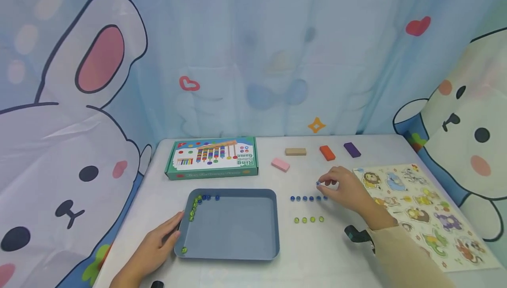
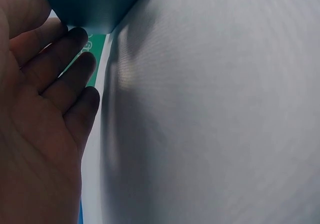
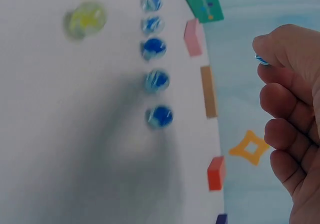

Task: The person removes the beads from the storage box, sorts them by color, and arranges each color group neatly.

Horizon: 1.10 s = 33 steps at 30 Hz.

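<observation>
In the head view my right hand [image 1: 346, 189] hovers above the right end of a row of several blue marbles [image 1: 305, 198]. Its thumb and forefinger pinch one blue marble [image 3: 261, 60], mostly covered by the fingertips in the right wrist view. Several yellow-green marbles [image 1: 304, 220] form a shorter row nearer the front. My left hand [image 1: 154, 246] touches the left side of a grey-blue tray [image 1: 233, 235], its fingers fairly straight along the wall. Inside the tray, blue marbles [image 1: 217, 198] and green marbles [image 1: 192, 218] gather at the back left; one green marble [image 1: 184, 249] lies at the front-left corner.
A green ring game box [image 1: 211, 158] lies behind the tray. Pink [image 1: 280, 165], tan [image 1: 295, 151], orange [image 1: 327, 153] and purple [image 1: 352, 150] blocks lie toward the back. An animal puzzle board [image 1: 424, 213] occupies the right side, partly beneath the right forearm.
</observation>
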Motion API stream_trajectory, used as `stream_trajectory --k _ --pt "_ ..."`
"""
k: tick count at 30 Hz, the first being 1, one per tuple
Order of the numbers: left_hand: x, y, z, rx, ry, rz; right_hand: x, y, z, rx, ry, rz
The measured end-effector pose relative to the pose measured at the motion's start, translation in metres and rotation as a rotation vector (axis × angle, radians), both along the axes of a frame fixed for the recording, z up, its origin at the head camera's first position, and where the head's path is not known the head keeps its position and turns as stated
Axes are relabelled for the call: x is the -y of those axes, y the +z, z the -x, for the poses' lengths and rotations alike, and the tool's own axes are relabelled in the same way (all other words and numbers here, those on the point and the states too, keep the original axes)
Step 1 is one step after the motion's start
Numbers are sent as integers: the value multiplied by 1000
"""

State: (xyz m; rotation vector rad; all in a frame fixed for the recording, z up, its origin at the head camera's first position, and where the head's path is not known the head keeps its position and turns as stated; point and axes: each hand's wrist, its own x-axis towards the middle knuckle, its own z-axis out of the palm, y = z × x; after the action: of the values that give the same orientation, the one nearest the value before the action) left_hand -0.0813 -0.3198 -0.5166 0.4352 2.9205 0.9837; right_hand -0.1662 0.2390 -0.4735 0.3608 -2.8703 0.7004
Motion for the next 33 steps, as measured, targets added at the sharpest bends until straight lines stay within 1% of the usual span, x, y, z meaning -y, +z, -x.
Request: stream_trajectory --k 2,5,7,13,17,24,28,31,33 --pt "1 0 0 -8 -1 -7 -8 -3 -2 33 -30 -9" --pt "2 -2 -1 -11 -5 -23 -19 -10 -5 64 -52 -15" --pt "2 -3 -1 -15 -7 -23 -25 -17 -5 79 -59 -22" --pt "2 -3 0 -15 -1 -3 -37 -39 -7 167 -80 -30" --pt "0 -2 -1 -10 4 -4 -40 -46 -9 176 -93 -48" --pt "0 -3 -2 -32 6 1 -40 -51 -9 194 -112 -50" --pt "0 -2 -3 -28 11 2 -42 -51 -10 199 -113 -38" --pt "1 -3 -2 -27 9 -2 -45 -48 -10 175 -118 -19" --pt "1 -3 -1 -26 7 0 -48 -43 -11 135 -116 4"
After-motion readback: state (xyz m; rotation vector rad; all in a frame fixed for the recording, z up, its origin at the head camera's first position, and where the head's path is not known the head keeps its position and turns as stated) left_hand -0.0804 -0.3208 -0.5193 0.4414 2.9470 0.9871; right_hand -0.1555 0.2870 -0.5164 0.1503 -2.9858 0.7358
